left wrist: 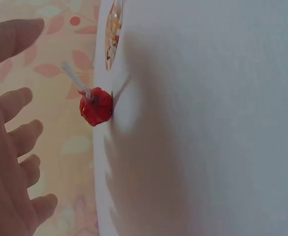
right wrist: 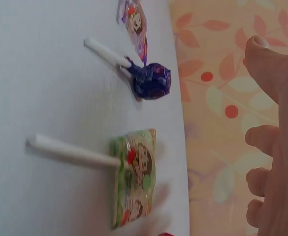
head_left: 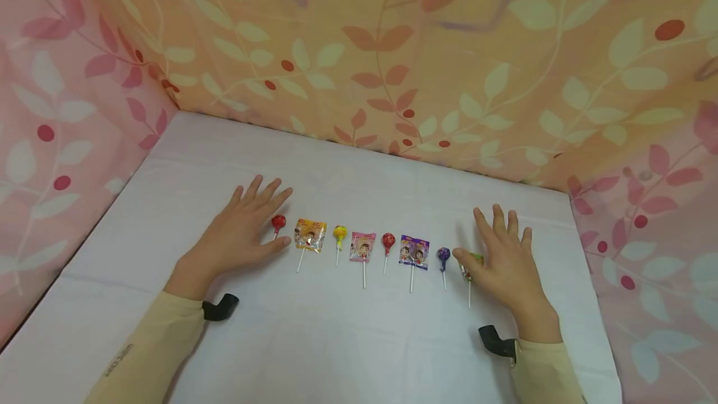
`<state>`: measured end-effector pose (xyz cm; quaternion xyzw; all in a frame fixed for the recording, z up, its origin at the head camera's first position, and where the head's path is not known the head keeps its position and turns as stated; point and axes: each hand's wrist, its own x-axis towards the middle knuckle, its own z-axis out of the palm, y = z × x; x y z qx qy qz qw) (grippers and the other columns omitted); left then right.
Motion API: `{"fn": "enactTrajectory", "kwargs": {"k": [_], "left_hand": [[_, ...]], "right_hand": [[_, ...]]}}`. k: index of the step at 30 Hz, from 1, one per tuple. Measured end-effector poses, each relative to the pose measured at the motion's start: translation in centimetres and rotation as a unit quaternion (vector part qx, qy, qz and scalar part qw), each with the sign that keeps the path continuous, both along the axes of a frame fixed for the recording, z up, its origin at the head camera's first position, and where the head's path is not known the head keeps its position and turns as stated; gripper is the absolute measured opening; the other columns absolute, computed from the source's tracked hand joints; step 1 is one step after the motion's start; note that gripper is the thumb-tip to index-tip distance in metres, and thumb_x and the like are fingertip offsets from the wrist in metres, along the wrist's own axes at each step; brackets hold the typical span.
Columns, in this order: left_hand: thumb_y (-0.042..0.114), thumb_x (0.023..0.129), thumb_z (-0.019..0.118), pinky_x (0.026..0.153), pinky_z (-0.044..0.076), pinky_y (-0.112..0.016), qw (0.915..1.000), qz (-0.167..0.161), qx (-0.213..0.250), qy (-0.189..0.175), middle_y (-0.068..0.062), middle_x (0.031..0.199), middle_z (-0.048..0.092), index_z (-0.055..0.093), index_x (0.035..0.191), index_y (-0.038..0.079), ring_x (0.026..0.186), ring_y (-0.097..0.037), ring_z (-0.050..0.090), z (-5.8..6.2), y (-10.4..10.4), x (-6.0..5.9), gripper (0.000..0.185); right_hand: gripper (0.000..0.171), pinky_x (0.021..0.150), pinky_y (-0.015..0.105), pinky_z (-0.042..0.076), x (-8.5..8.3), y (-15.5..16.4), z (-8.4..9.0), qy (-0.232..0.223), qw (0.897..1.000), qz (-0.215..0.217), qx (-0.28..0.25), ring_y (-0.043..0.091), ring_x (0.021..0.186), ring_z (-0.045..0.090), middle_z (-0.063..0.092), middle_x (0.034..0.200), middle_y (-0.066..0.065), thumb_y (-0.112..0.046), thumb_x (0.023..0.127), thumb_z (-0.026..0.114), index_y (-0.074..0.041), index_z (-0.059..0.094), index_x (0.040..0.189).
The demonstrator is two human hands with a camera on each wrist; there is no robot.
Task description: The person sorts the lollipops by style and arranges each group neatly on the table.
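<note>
Row of lollipops on white table point(head_left: 359, 341).
Left hand point(head_left: 241, 229) open beside red lollipop point(head_left: 278, 224); right hand point(head_left: 505, 257) open over green-wrapped lollipop point(right wrist: 134, 184).

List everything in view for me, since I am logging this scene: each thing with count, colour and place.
round lollipops: four, red, yellow, red, purple, alternating along the row
flat wrapped lollipops: four, orange, pink, blue-purple, green, between the round ones; the green one half hidden under the right thumb
table: one, white cloth
backdrop: orange and pink leaf print, behind and at the sides
left hand: open, at the row's left end
right hand: open, at the row's right end
</note>
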<state>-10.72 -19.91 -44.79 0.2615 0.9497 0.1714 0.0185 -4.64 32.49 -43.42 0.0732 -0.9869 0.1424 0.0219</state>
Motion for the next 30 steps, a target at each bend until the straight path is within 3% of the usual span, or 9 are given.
{"fn": "enactTrajectory", "kwargs": {"k": [7,14,21,30], "left_hand": [[0.051,0.101,0.074,0.132,0.018,-0.063,0.9992,-0.009,0.029,-0.026,-0.015,0.175,0.036,0.043,0.169,0.013,0.164,-0.041,0.026,-0.3,0.6,-0.2,0.084],[0.041,0.097,0.082,0.125,0.037,-0.06,0.9979,-0.016,0.062,-0.011,-0.011,0.162,0.056,0.056,0.16,0.011,0.152,-0.036,0.049,-0.6,0.9,-0.2,0.075],[0.032,0.09,0.087,0.123,0.041,-0.06,0.997,-0.024,0.067,-0.03,-0.007,0.158,0.06,0.061,0.156,0.014,0.149,-0.034,0.051,-0.8,1.3,-0.5,0.073],[0.026,0.085,0.092,0.122,0.043,-0.058,0.9941,-0.044,0.077,-0.064,-0.005,0.155,0.062,0.065,0.152,0.015,0.147,-0.031,0.053,-1.1,1.5,-0.6,0.073]], "right_hand": [[0.093,0.13,0.071,0.01,0.0,-1.9,-0.3,-0.012,1.0,0.004,-0.026,0.053,0.164,0.008,0.019,0.178,0.027,-0.066,0.102,0.065,-0.007,0.04,0.169],[0.081,0.122,0.07,0.035,0.5,-3.9,-0.9,-0.023,0.997,-0.002,-0.077,0.044,0.158,0.037,0.049,0.166,0.021,-0.06,0.103,0.068,-0.006,0.053,0.161],[0.064,0.115,0.062,0.048,0.3,-6.0,-1.9,0.003,0.996,0.028,-0.084,0.041,0.138,0.062,0.067,0.147,0.016,-0.048,0.101,0.077,-0.008,0.065,0.149],[0.053,0.116,0.059,0.049,-0.5,-7.7,-1.9,0.042,0.992,0.07,-0.095,0.032,0.14,0.058,0.066,0.146,0.009,-0.041,0.094,0.085,-0.009,0.072,0.134]]}}
